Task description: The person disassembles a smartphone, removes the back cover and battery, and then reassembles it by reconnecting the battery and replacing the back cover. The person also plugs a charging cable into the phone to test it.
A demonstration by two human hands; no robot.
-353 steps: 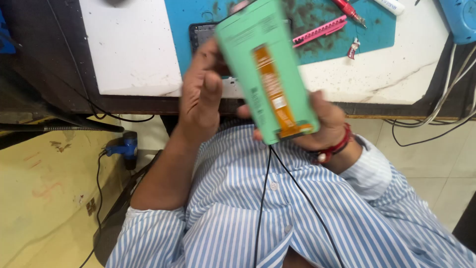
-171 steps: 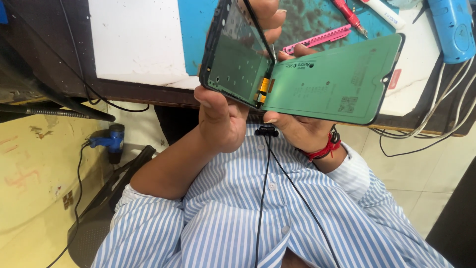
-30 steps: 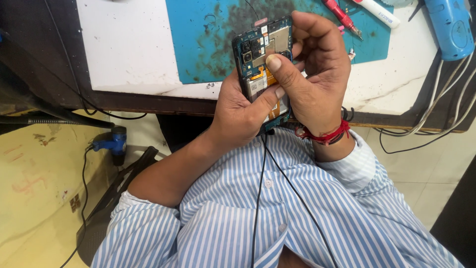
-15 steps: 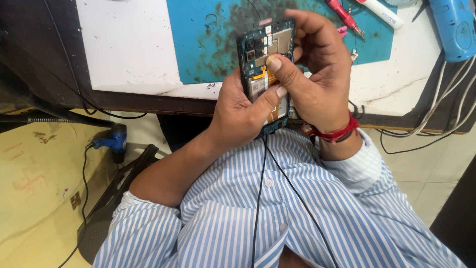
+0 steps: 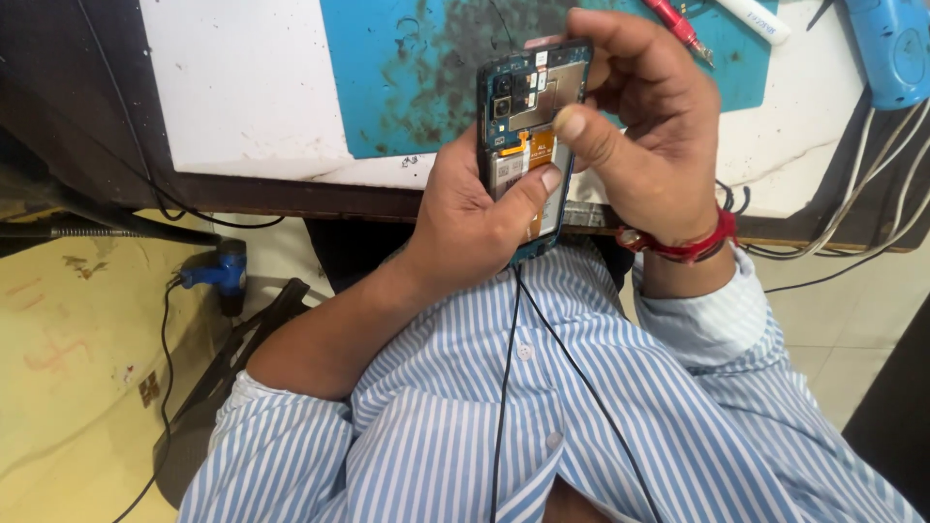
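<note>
Opened phone (image 5: 528, 145) upright between my hands, long axis running away from me. Left hand (image 5: 475, 228) grasps its lower body; right hand (image 5: 639, 126) clasps its top, thumb pressing mid-board.

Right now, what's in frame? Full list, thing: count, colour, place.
opened phone: 1, dark frame with circuit board and orange flex showing, held up in front of the table edge
work mat: 1, blue with dark stains, on the table
table: 1, white top, dark edge, across the top
red-handled tool: 1, red, on the mat, top right
white pen-like tool: 1, white, top right
blue device: 1, blue, far top right
thin black cables: 2, black, running down over the shirt
blue plug: 1, blue, on the floor at left
striped shirt: 1, blue and white
red wristband: 1, red, right wrist
left hand: grips the phone, thumb on it
right hand: holds the phone's upper part, thumb on the board
</note>
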